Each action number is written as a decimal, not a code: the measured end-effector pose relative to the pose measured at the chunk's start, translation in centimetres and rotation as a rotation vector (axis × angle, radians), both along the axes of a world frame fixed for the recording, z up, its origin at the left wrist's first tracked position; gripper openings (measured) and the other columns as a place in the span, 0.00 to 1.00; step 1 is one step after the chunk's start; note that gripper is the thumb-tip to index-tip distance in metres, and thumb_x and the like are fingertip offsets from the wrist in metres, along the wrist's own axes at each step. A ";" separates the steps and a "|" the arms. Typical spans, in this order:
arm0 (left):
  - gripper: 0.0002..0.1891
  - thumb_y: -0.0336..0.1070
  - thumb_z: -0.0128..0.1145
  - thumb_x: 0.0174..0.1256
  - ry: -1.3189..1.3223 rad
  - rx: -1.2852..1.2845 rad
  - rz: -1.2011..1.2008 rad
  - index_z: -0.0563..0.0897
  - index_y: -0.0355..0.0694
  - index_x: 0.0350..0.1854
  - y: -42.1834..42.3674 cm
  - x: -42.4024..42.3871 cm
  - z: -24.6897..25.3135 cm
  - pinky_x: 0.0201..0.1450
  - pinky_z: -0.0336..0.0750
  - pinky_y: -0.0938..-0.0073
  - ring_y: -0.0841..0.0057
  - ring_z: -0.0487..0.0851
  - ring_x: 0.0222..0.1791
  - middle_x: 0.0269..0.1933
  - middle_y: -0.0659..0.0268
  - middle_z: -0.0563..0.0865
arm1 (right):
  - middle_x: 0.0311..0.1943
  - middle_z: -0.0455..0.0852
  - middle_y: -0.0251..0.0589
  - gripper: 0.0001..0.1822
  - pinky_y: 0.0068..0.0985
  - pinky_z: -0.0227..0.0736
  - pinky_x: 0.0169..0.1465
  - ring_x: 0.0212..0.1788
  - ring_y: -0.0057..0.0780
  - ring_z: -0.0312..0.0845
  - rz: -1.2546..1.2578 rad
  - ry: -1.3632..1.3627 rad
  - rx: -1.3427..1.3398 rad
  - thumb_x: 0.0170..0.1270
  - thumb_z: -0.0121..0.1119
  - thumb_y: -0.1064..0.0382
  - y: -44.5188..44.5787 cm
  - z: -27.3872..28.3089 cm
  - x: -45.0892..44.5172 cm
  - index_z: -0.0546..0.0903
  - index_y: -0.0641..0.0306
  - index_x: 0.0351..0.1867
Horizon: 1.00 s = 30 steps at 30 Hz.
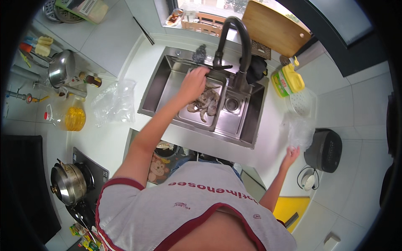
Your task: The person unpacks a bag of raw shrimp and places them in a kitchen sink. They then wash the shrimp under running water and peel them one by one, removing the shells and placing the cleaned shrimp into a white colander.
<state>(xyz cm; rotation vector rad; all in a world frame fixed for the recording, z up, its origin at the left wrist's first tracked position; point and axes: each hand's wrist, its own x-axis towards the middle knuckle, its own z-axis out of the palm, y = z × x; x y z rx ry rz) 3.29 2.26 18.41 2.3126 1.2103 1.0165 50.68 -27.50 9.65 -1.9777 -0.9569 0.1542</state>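
Observation:
Grey raw shrimp lie heaped in a rectangular metal tray inside the left basin of the stainless steel sink. My left hand reaches over the back of this tray with its fingers bent down. Its fingertips are by the tray's far edge, and whether they grip anything is hidden. Out to the right, over the counter, my right hand pinches the lower end of a clear plastic bag. That bag hangs between the hand and a white perforated basket.
A dark faucet arches over the sink, with a steel wool scourer beside it. A yellow detergent jug and a black appliance stand right. Another plastic bag, an oil bottle and a lidded pot are left.

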 end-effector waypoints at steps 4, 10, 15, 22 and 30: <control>0.18 0.30 0.48 0.62 -0.054 0.026 -0.171 0.73 0.34 0.55 7.8 7.7 -1.0 0.60 0.70 0.59 0.52 0.73 0.59 0.56 0.51 0.76 | 0.69 0.57 0.53 0.22 0.37 0.72 0.57 0.62 0.46 0.69 0.062 -0.358 -0.306 0.61 0.61 0.56 -2.2 -4.1 0.6 0.76 0.61 0.55; 0.13 0.36 0.49 0.61 0.318 -0.291 -0.155 0.78 0.39 0.47 11.5 10.1 -6.0 0.55 0.73 0.57 0.56 0.77 0.55 0.52 0.53 0.80 | 0.52 0.80 0.52 0.18 0.36 0.75 0.50 0.45 0.45 0.81 0.021 -0.169 -0.683 0.59 0.64 0.57 1.7 4.1 -5.3 0.81 0.62 0.49; 0.11 0.36 0.51 0.60 0.231 -0.090 -0.108 0.77 0.37 0.41 9.8 9.3 -8.5 0.53 0.72 0.57 0.55 0.77 0.51 0.47 0.53 0.79 | 0.55 0.81 0.45 0.22 0.29 0.69 0.60 0.57 0.32 0.76 0.644 0.405 -0.013 0.62 0.63 0.63 14.2 12.5 -14.2 0.76 0.65 0.57; 0.15 0.41 0.55 0.58 -0.004 -0.326 -0.369 0.78 0.42 0.46 10.7 8.0 -7.6 0.52 0.73 0.60 0.55 0.77 0.50 0.48 0.55 0.79 | 0.38 0.78 0.28 0.18 0.18 0.68 0.45 0.39 0.16 0.73 0.976 0.845 -0.032 0.61 0.66 0.62 28.7 12.8 -26.1 0.76 0.63 0.50; 0.10 0.43 0.55 0.68 -0.468 -1.138 -0.450 0.79 0.43 0.43 13.1 2.3 -12.4 0.38 0.69 0.83 0.90 0.73 0.33 0.33 0.78 0.76 | 0.32 0.78 0.26 0.08 0.17 0.69 0.41 0.34 0.14 0.72 0.863 1.010 0.120 0.61 0.65 0.68 28.7 11.1 -37.3 0.76 0.62 0.38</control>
